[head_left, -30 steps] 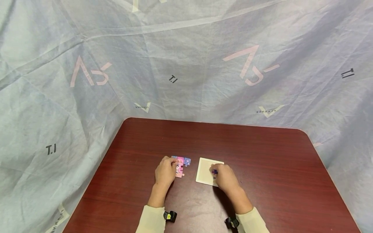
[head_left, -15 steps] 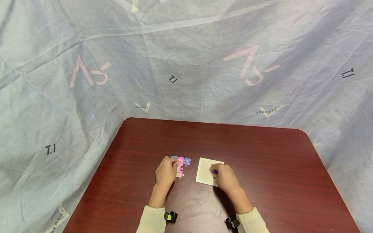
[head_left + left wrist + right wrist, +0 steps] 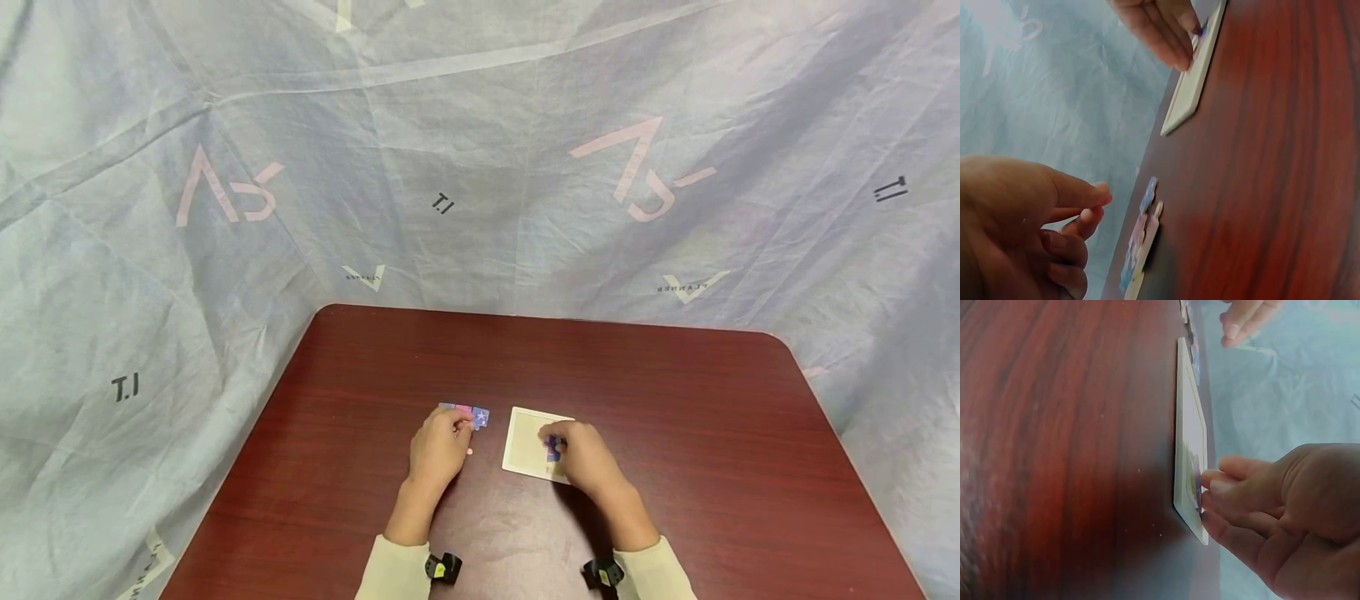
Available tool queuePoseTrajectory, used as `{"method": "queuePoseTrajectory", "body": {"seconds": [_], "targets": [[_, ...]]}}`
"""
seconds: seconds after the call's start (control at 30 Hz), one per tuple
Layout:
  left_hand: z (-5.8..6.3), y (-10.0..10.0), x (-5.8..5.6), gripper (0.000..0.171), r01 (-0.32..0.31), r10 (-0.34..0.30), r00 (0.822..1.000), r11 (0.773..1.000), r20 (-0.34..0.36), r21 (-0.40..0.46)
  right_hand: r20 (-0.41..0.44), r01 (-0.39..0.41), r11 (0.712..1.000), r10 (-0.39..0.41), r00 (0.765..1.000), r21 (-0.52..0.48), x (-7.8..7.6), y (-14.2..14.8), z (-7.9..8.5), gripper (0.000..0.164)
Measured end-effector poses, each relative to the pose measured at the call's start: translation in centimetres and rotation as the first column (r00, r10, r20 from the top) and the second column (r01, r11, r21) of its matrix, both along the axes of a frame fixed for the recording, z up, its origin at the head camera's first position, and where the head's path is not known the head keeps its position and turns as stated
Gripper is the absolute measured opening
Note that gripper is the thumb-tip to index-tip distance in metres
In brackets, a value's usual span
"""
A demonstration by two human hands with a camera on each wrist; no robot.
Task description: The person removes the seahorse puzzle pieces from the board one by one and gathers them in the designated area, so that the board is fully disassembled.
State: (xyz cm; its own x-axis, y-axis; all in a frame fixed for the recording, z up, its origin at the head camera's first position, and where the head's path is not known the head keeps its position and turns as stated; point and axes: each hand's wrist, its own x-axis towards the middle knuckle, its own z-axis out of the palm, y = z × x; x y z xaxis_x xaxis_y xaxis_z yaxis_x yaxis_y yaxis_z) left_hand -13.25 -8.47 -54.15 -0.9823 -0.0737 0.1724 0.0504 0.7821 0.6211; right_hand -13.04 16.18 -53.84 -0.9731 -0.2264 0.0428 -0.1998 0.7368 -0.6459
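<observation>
My right hand [image 3: 588, 458] is over the right side of a shallow cream puzzle tray [image 3: 525, 450]. Its thumb and fingertips are at a purple-blue jigsaw piece [image 3: 553, 456] with a yellowish part, close over the tray floor. In the right wrist view the piece [image 3: 1196, 475] shows low against the tray, right at the fingertips. My left hand [image 3: 438, 446] hovers above a small group of pink and blue jigsaw pieces [image 3: 481, 416]. Its thumb and index finger nearly meet, and nothing shows between them in the left wrist view; the other fingers curl loosely. The hand hides part of the group.
The dark red wooden table [image 3: 675, 400] runs out to rounded far corners. A pale grey cloth [image 3: 487, 167] with printed letters hangs behind it and at both sides. Black wrist cameras [image 3: 444, 568] sit at both cuffs.
My left hand has shifted a little to the right, covering more of the pink pieces. My right hand has hardly moved; more of the purple-blue piece shows below its fingers.
</observation>
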Motion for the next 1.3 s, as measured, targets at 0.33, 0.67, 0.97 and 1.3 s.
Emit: {"method": "queuePoseTrajectory", "body": {"seconds": [0.33, 0.67, 0.97, 1.3], "targets": [[0.4, 1.1, 0.5, 0.011, 0.043, -0.043, 0.999, 0.999, 0.013, -0.002, -0.096, 0.054, 0.997, -0.059, 0.994, -0.05, 0.0, 0.4, -0.1, 0.033], [0.6, 2.7, 1.3, 0.009, 0.12, -0.12, 0.993, 0.993, 0.003, -0.019, -0.088, 0.084, 0.996, -0.087, 0.992, -0.036, 0.0, 0.5, 0.0, 0.034], [0.4, 4.5, 1.9, 0.009, 0.223, -0.22, 0.973, 0.974, 0.067, -0.041, -0.174, 0.088, 0.996, -0.091, 0.981, -0.023, 0.3, 0.9, -0.5, 0.025], [0.1, 6.5, 2.5, 0.02, 0.331, -0.323, 0.943, 0.936, 0.084, -0.116, -0.177, 0.093, 0.994, -0.081, 0.981, 0.061, 0.1, 1.8, -0.8, 0.027]]}}
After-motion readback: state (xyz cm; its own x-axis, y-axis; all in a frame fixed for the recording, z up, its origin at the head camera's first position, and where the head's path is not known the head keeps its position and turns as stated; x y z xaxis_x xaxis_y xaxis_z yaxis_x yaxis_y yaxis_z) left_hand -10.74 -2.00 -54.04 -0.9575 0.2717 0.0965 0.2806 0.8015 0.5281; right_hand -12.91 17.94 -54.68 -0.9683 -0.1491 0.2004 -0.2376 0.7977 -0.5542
